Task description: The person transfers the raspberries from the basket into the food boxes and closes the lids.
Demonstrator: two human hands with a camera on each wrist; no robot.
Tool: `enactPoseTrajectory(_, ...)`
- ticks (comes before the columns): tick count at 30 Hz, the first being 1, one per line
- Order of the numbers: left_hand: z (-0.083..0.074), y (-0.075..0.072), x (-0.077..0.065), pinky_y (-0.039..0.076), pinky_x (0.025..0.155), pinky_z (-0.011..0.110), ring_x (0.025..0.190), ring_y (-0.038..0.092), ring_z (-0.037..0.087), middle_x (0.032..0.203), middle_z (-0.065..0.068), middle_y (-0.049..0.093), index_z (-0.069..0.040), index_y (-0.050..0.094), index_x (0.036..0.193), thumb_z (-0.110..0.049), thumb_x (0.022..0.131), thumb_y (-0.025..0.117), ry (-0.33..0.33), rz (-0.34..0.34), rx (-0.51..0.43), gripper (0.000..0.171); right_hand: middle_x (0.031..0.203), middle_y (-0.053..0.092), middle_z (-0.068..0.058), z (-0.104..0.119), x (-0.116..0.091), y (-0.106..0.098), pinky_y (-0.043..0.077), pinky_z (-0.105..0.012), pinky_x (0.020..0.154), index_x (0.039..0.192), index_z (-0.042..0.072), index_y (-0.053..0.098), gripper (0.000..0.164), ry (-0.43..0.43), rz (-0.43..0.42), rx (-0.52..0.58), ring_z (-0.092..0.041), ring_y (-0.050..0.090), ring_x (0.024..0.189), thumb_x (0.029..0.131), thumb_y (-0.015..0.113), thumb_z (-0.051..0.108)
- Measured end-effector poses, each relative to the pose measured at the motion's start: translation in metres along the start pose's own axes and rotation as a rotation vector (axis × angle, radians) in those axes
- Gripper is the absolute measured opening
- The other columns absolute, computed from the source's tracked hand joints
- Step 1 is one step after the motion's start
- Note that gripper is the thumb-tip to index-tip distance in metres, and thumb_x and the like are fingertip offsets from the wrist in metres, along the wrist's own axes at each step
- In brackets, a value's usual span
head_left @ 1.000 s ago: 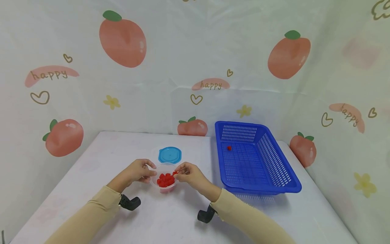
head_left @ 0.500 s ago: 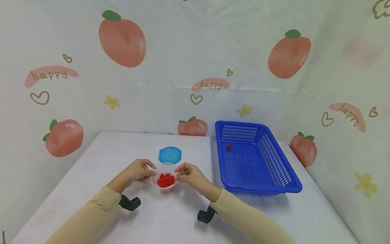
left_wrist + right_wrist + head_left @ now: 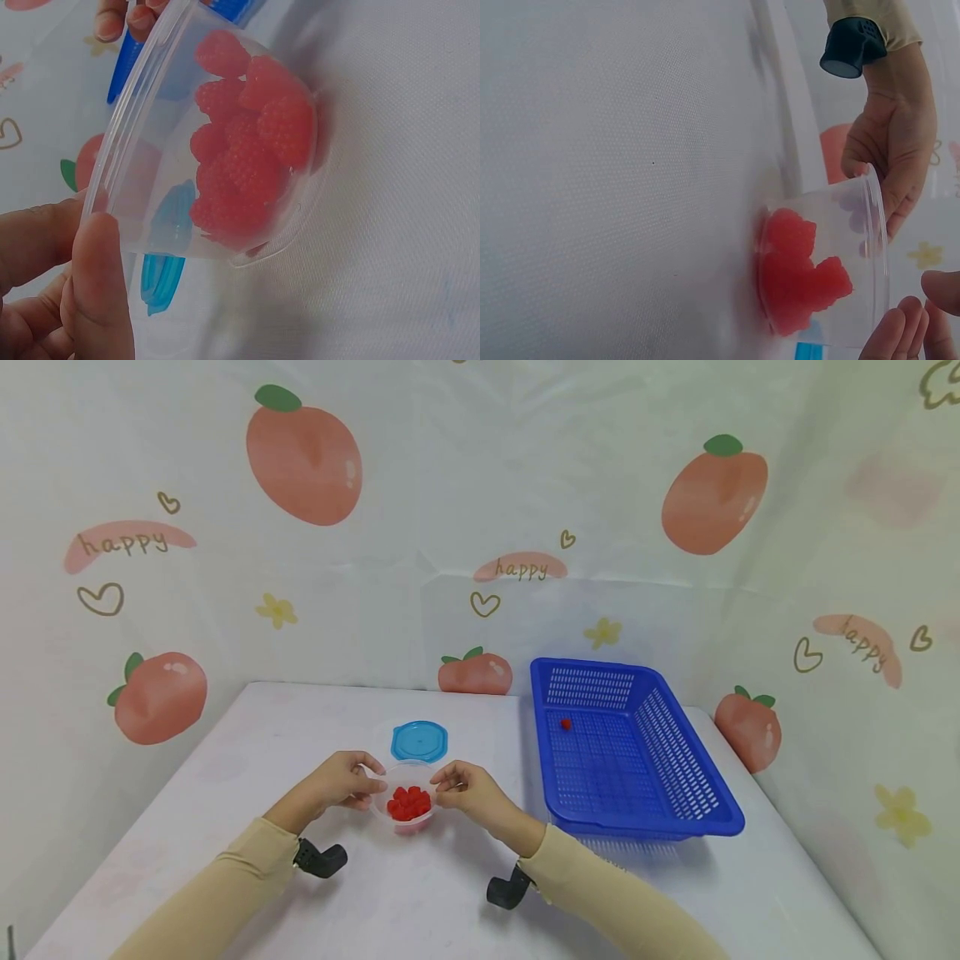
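A clear plastic tub [image 3: 408, 772] stands on the table between both hands, with several red raspberries [image 3: 247, 150] piled in its bottom. My left hand [image 3: 337, 783] pinches the tub's rim on the left side; in the left wrist view the thumb [image 3: 99, 262] presses the outer wall and the index finger goes behind the rim. My right hand [image 3: 474, 792] hovers at the opposite edge. Its fingertips [image 3: 900, 330] are right at the rim, apart from the thumb, with nothing between them in the right wrist view.
A blue lid [image 3: 418, 741] lies just behind the tub. To the right stands a large blue slotted basket [image 3: 637, 822] with one red raspberry [image 3: 566, 724] in it. A patterned cloth backdrop [image 3: 390, 527] rises behind the white table [image 3: 420, 910].
One second ago my right thumb and fingers held a raspberry at the tub's edge; it dropped into the tub. The left hand has kept its grip on the rim.
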State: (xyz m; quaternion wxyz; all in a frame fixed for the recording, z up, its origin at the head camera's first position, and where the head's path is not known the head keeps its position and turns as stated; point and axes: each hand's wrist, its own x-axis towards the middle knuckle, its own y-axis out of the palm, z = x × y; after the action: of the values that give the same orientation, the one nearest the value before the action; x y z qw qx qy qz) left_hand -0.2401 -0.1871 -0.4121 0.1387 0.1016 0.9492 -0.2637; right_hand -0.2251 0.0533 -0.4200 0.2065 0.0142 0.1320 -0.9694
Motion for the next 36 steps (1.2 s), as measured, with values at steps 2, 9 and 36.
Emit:
enactPoseTrajectory(2,0.0,0.0,0.0,0.055,0.059,0.024,0.059,0.056,0.016,0.073,0.007,0.057,0.001,0.057,0.115,-0.015,0.087,0.072,0.001,0.001,0.001,0.036,0.09,0.06,-0.004,0.0,0.0,0.0,0.055,-0.024,0.077,0.108,-0.005,0.061,0.025,0.003,0.0,0.006,-0.013,0.056,0.079,0.085,0.066,0.001)
enactPoseTrajectory(9,-0.001,0.001,-0.001,0.055,0.059,0.024,0.059,0.057,0.016,0.074,0.008,0.057,0.0,0.056,0.115,-0.016,0.087,0.072,-0.001,0.001,0.004,0.036,0.09,0.059,-0.004,-0.001,0.001,-0.001,0.055,-0.024,0.077,0.109,-0.004,0.061,0.025,0.01,-0.001,0.01,-0.014,0.055,0.079,0.085,0.066,0.001)
enactPoseTrajectory(36,0.001,0.0,0.001,0.055,0.059,0.024,0.059,0.057,0.017,0.074,0.008,0.057,-0.001,0.057,0.115,-0.019,0.085,0.074,-0.004,0.002,0.017,0.039,0.093,0.059,0.0,0.09,-0.039,-0.092,0.054,-0.029,0.087,0.108,0.005,0.059,0.016,-0.218,-0.017,0.14,-0.016,0.061,0.088,0.092,0.063,0.006)
